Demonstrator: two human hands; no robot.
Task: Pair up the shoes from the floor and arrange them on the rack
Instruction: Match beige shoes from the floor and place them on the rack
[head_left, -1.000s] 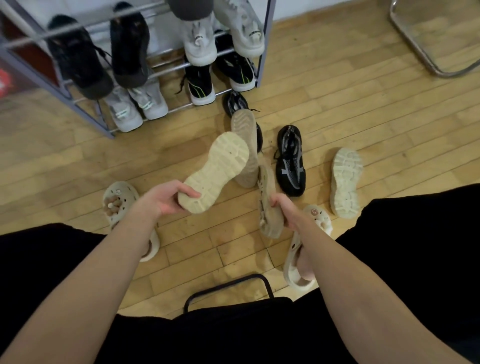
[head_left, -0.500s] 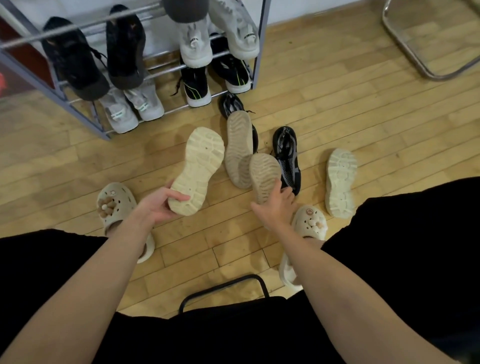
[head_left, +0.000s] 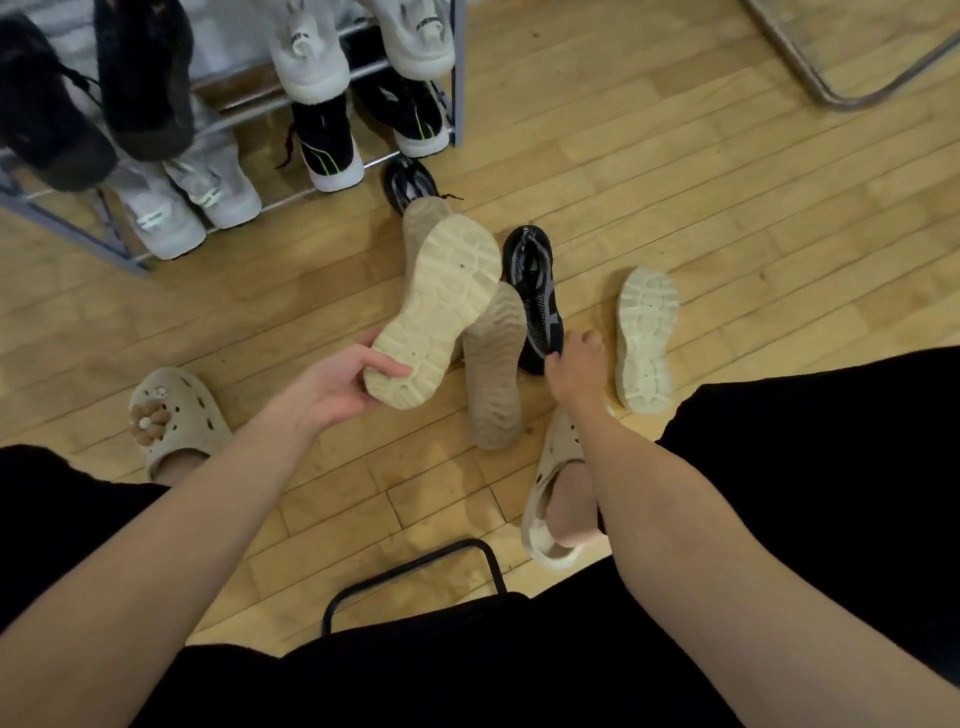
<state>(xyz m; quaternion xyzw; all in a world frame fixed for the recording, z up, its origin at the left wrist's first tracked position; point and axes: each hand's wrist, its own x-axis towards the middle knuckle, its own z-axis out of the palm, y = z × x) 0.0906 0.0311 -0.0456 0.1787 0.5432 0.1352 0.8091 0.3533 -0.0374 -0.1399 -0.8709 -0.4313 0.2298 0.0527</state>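
- The left hand (head_left: 337, 387) held a cream shoe (head_left: 436, 312) by its heel, sole turned up, fingers and thumb curled round the heel end; the grip was clamped on it, and the shoe was raised above the floor (head_left: 675, 171).
- The right hand (head_left: 574, 371) was at the heel of a black mesh shoe (head_left: 537, 299) lying on the floor; its fingers were curled at the heel rim and appeared to pinch it.
- Two tan shoes lay sole-up on the floor: one (head_left: 493, 369) between the two hands, the other (head_left: 423, 218) partly hidden behind the held shoe.
- A second cream shoe (head_left: 645, 338) lay sole-up just to the right of the right hand.
- Another black shoe (head_left: 408, 182) lay at the foot of the rack (head_left: 67, 234).
- The rack carried pairs of black, white and grey shoes.
- The person wore beige clogs (head_left: 176, 415).
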